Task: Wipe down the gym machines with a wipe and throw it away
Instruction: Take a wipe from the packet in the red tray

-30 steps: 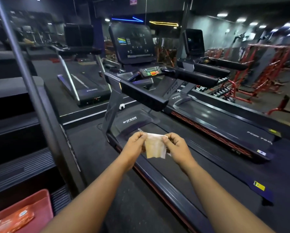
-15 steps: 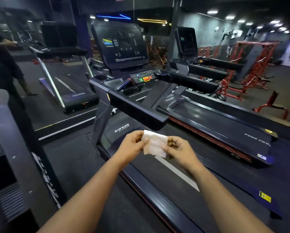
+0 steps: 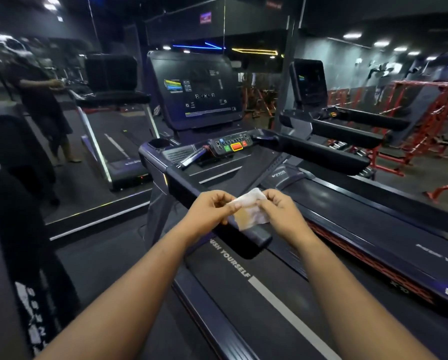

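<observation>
The wipe [image 3: 251, 207] looks thin, limp and light, so it'll probably bunch or tear if tugged; edges are the spot to grab. It's stretched between both hands, left hand [image 3: 209, 209] and right hand [image 3: 278, 210] each pinching a side, just above the treadmill handrail [image 3: 186, 185].

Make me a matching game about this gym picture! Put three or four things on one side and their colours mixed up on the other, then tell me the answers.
Things:
1. wipe
2. big console button
3. weight racks
4. handrail

Colours:
A. black
B. white
C. orange with a yellow edge
D. red

Pairs: 1-B, 2-C, 3-D, 4-A

The left hand and right hand pinch the wipe together above the handrail.
</observation>
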Available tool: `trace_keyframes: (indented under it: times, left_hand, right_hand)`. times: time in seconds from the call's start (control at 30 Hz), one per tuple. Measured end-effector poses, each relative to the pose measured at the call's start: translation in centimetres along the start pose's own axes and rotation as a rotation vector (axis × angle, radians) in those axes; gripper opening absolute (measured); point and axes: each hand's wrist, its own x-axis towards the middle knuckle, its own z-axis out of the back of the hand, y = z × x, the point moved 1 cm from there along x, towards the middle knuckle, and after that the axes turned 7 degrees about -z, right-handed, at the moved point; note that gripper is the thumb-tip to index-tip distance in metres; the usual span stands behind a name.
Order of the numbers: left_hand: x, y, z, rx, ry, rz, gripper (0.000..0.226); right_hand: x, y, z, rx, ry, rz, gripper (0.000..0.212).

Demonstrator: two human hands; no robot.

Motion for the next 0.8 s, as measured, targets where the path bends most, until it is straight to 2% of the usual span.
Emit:
trace_keyframes:
  times: [0.07,0.17,0.33,0.6,0.7,0.8]
  left_hand:
    - [2.0,0.8,0.4,-0.031,-0.025,0.014,0.012]
    - [5.7,2.7,0.4,-0.213,0.016,0.087,0.010]
    - [12.4,6.6,0.7,-0.342,0.170,0.200,0.037]
    - [21.1,11.0,0.7,-0.414,0.591,0.258,0.025]
    - [22.7,11.0,0.5,-0.424,0.634,0.210,0.020]
    - [23.6,11.1,0.5,-0.423,0.649,0.151,0.020]
  right_hand:
    - [1.9,-0.4,-0.2,0.028,0.022,-0.042,0.017]
    - [5.0,-1.2,-0.7,0.107,0.035,-0.109,0.010]
    - [10.1,-2.1,-1.1,0.089,-0.033,-0.167,0.014]
    - [14.3,-2.2,-2.4,0.008,-0.377,-0.312,0.027]
    - [14.5,-1.8,-2.8,-0.002,-0.470,-0.321,0.029]
    - [13.8,-1.6,-3.1,0.011,-0.565,-0.314,0.022]
